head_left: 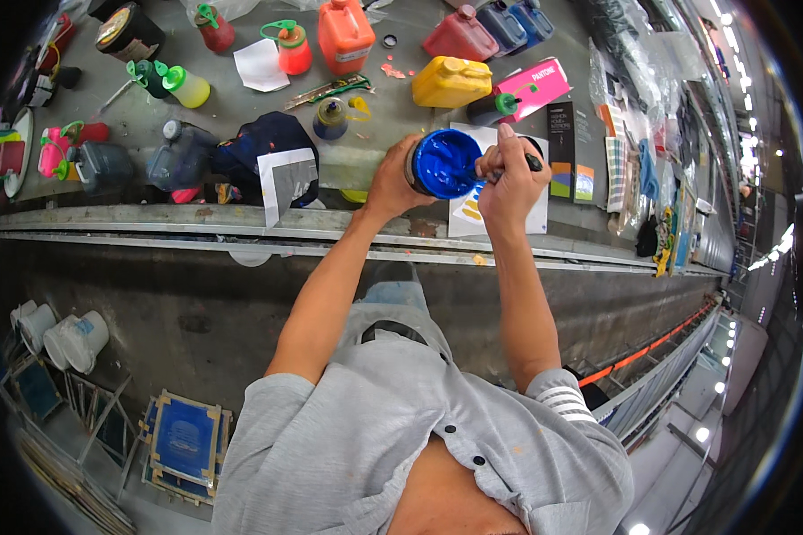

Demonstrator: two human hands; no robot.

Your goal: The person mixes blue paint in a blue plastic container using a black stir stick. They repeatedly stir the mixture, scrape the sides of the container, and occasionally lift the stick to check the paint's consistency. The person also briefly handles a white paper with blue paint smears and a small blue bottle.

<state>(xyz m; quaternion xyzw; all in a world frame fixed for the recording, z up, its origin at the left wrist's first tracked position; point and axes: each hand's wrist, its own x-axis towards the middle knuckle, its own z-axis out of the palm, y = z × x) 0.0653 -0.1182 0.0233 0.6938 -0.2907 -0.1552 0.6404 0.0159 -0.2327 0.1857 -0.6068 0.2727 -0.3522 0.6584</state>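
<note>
Near the bench's (pixel 250 105) front edge, the left hand (pixel 394 180) clasps a tub (pixel 411 168) whose blue paint (pixel 442 164) the right hand's (pixel 509 178) gripped stirrer (pixel 533 162), if rushed, could splash.

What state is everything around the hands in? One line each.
Left hand: wrapped around the tub.
Right hand: closed on a dark-handled tool.
Tub: lidless, held up.
Blue paint: in the tub, surface uneven.
Dark-handled tool: gripped; contact with paint unclear.
White sheet: flat, paint-marked, partly covered.
Yellow jug: on the table.
Orange squeeze bottle: green top fitted.
</note>
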